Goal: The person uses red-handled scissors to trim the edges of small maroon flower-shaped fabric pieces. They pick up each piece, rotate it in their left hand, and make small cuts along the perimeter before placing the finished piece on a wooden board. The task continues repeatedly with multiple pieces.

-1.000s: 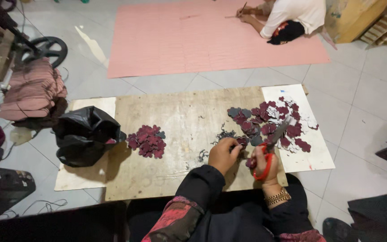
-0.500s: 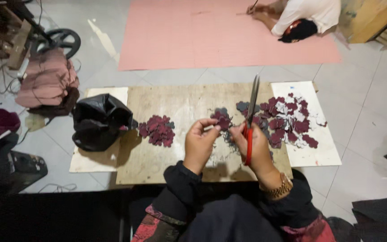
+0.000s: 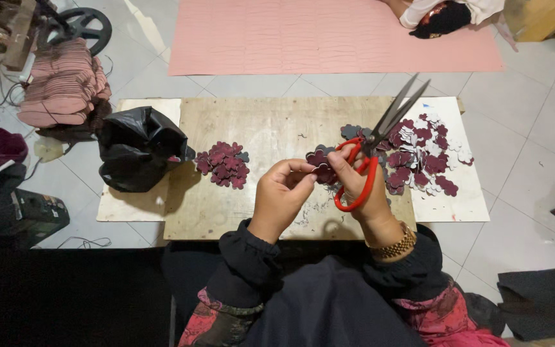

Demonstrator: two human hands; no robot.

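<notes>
My left hand (image 3: 282, 195) pinches a small dark maroon flower-shaped fabric piece (image 3: 319, 160) above the wooden board (image 3: 258, 128). My right hand (image 3: 362, 187) grips red-handled scissors (image 3: 374, 154), blades slightly apart and pointing up to the right, close to the piece. On the left part of the board lies a small heap of maroon cut flowers (image 3: 223, 164). To the right is a wider scatter of maroon and pale flower pieces (image 3: 425, 151), partly on a white sheet (image 3: 464, 199).
A black plastic bag (image 3: 137, 148) lies at the board's left end. Stacked pink fabric (image 3: 62, 83) and a wheel (image 3: 88, 22) are at far left. A pink mat (image 3: 329, 35) lies beyond, with another person (image 3: 448, 11) at its far right corner.
Both hands rose from the right-hand scatter to mid-board. The scissors swung from pointing down at the board to pointing up right, and my left hand now holds a flower piece against them.
</notes>
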